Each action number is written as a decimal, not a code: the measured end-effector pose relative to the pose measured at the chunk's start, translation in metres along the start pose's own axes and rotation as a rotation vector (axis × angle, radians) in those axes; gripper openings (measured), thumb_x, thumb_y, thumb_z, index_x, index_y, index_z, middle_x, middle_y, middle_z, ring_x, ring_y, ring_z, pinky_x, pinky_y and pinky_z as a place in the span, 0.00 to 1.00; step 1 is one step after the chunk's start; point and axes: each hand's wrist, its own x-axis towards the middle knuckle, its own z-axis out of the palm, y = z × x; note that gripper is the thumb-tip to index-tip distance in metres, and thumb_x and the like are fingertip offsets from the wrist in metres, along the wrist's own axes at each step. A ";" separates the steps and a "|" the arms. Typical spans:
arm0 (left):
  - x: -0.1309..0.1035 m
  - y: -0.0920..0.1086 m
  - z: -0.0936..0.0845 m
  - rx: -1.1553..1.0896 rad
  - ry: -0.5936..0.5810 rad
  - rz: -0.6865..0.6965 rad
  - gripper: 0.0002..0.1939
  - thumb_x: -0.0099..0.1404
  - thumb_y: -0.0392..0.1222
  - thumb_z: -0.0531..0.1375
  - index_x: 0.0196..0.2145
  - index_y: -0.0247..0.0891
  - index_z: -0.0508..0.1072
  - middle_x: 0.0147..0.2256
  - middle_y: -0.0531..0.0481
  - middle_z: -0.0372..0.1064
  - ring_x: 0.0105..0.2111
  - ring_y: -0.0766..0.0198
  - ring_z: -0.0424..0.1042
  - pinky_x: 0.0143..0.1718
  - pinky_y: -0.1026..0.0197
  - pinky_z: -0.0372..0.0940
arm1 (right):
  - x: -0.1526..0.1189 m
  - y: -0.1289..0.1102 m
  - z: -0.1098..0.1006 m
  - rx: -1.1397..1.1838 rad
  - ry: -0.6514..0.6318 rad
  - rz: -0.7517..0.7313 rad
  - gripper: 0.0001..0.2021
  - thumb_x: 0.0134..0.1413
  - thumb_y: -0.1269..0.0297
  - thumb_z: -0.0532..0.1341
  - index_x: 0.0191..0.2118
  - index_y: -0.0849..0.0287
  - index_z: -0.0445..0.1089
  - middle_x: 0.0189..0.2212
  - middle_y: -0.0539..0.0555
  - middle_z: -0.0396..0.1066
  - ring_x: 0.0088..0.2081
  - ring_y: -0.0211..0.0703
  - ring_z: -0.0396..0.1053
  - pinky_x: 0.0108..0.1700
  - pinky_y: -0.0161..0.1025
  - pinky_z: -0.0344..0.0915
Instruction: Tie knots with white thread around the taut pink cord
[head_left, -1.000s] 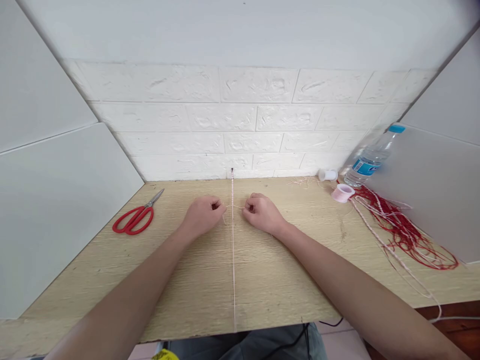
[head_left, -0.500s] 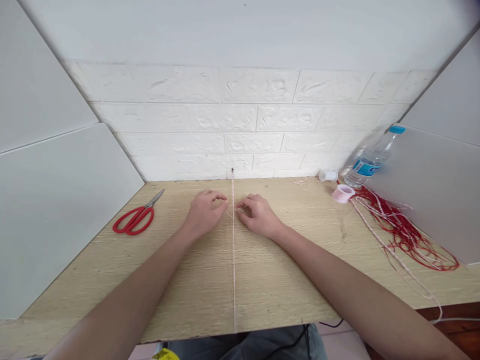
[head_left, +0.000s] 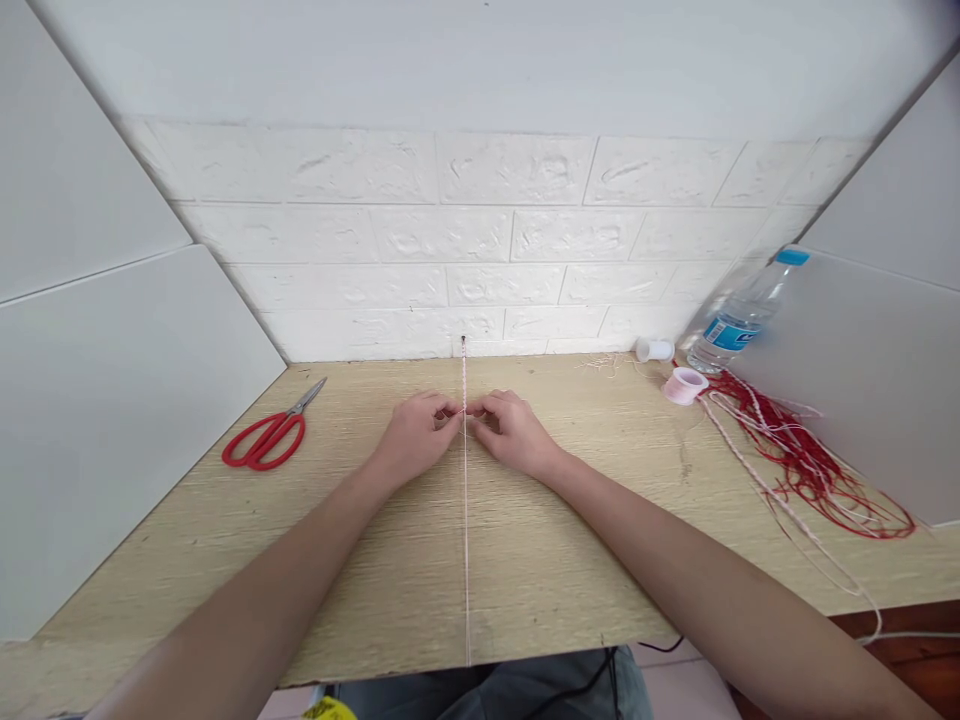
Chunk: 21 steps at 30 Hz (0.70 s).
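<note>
A pale pink cord runs taut from a small dark fixing at the wall down to the table's front edge. Its far part is a thicker braided length. My left hand is closed in a pinch against the cord from the left, on a fine thread at the braid's lower end. From the other side my right hand pinches there too, fingertips almost meeting the left ones across the cord. The thread itself is mostly hidden by the fingers.
Red-handled scissors lie at left. To the right are a pink thread spool, a white spool, a water bottle and a tangle of red cords. White panels flank the wooden table.
My left hand has moved right, up to the cord, and the fingertips of both hands are now close together. The thread loop seen between them earlier has drawn in.
</note>
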 end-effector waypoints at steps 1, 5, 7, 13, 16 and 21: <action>0.000 0.000 0.000 0.002 0.002 -0.003 0.12 0.62 0.46 0.54 0.35 0.40 0.75 0.35 0.48 0.71 0.35 0.62 0.68 0.38 0.59 0.63 | 0.000 0.000 0.000 -0.001 -0.002 0.004 0.07 0.57 0.66 0.58 0.40 0.58 0.71 0.34 0.54 0.70 0.40 0.42 0.62 0.44 0.40 0.55; 0.000 0.002 0.000 0.000 0.024 -0.027 0.11 0.61 0.46 0.55 0.35 0.40 0.75 0.34 0.49 0.72 0.34 0.62 0.69 0.37 0.60 0.63 | 0.000 -0.001 0.000 -0.007 -0.009 0.008 0.08 0.57 0.66 0.58 0.40 0.59 0.72 0.34 0.54 0.70 0.40 0.43 0.62 0.44 0.40 0.55; 0.000 0.002 -0.001 -0.010 0.026 -0.029 0.11 0.62 0.46 0.55 0.35 0.40 0.75 0.34 0.49 0.73 0.34 0.62 0.69 0.37 0.60 0.63 | 0.000 0.000 0.000 -0.005 -0.008 0.001 0.08 0.57 0.66 0.58 0.40 0.58 0.72 0.33 0.54 0.69 0.40 0.42 0.62 0.44 0.40 0.55; 0.000 0.001 0.000 -0.022 0.009 -0.008 0.11 0.62 0.45 0.55 0.35 0.40 0.75 0.34 0.51 0.73 0.34 0.64 0.69 0.36 0.62 0.63 | 0.000 0.001 0.001 -0.002 0.001 0.003 0.07 0.56 0.66 0.59 0.40 0.58 0.72 0.32 0.54 0.69 0.39 0.42 0.62 0.43 0.40 0.56; 0.000 0.000 0.001 -0.018 0.014 -0.008 0.12 0.63 0.46 0.54 0.36 0.40 0.75 0.34 0.50 0.73 0.34 0.63 0.69 0.36 0.61 0.63 | 0.000 0.001 0.001 0.001 0.003 0.003 0.07 0.56 0.66 0.59 0.40 0.58 0.72 0.33 0.54 0.69 0.39 0.42 0.62 0.43 0.40 0.56; 0.000 -0.001 0.001 -0.004 0.038 0.002 0.11 0.63 0.45 0.54 0.35 0.40 0.75 0.33 0.51 0.73 0.33 0.64 0.69 0.36 0.61 0.63 | 0.000 0.001 0.001 0.010 0.005 0.001 0.08 0.55 0.66 0.59 0.40 0.58 0.72 0.32 0.53 0.69 0.39 0.42 0.62 0.43 0.40 0.56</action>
